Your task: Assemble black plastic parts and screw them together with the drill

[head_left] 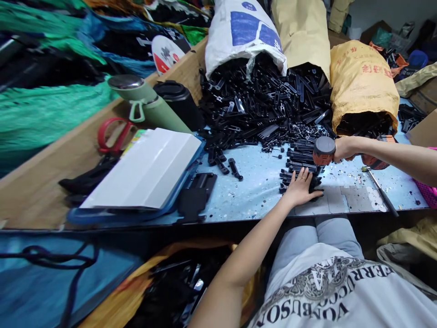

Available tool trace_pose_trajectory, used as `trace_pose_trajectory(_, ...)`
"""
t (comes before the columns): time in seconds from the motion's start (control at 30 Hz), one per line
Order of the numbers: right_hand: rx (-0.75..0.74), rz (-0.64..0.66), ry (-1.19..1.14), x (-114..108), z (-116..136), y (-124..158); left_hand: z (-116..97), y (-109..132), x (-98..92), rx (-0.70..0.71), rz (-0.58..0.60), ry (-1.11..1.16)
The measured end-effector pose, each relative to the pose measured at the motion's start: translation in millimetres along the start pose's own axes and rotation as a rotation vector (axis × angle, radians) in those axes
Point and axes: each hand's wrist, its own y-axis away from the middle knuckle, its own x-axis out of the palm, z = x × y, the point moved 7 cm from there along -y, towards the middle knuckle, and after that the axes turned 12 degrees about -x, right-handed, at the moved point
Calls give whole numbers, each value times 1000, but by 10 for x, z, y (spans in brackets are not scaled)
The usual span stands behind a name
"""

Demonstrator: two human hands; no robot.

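Note:
My right hand (345,149) is wrapped round the handle of an orange and dark grey cordless drill (323,151), its body above the far part of a row of black parts (300,159). Those long parts lie side by side on the blue work surface. Across the near end of the row, my left hand (301,189) lies flat with fingers spread, pressing on the parts. A ring shows on one finger. The drill's tip is hidden behind its body, so I cannot tell whether it touches a part.
Black parts (252,109) pile up behind, spilling from a white sack (239,41); a yellow sack (363,86) stands right. A hammer (380,193) lies right of my hands. Left are a white box (143,168), red-handled scissors (114,136) and a green bottle (157,107).

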Motion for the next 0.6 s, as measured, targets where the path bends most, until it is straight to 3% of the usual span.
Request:
trace_pose_trajectory(0.23,-46,27,95,52,283,235,-42,260,141,-95,-170,-132)
trace_pose_trajectory(0.43,-24,80,41,198,357,168,-75,231,153,-99,-175,-115)
trace_pose_trajectory(0.6,-43,28,173,149,470,368,-98,256,108,-95,-195,-113)
